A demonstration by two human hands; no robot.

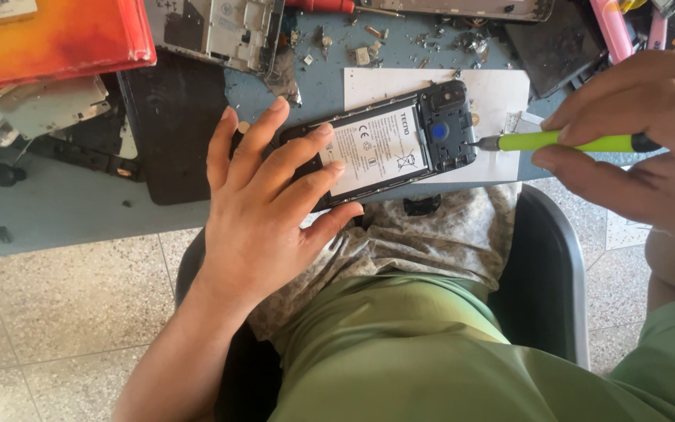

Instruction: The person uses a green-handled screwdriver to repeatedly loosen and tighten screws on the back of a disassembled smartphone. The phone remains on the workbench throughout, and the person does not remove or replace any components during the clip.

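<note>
1. Black plastic, back cover off: the opened phone (388, 144) lies at the near edge of the blue-grey workbench (64, 203), its camera end resting on a white sheet of paper (494, 94).
2. Our left hand (263, 203) presses flat on the phone's lower end, fingers spread wide and holding nothing. It only pins the phone down.
3. Our right hand (642, 141) pinches a green-handled screwdriver (564, 142) between thumb and fingers, its tip touching the phone's frame edge beside the camera module.
4. Handling, as we judge it: the phone is light and stiff, and the exposed white-labelled battery (376, 148) is fragile, so don't flex it or poke it. Hold it by the frame edges and keep pressure off the battery face.
5. Around it: loose screws and small parts (369, 47) towards the far edge, another stripped phone frame (220, 31), and an orange-red cover (48, 35) at the far left corner.
</note>
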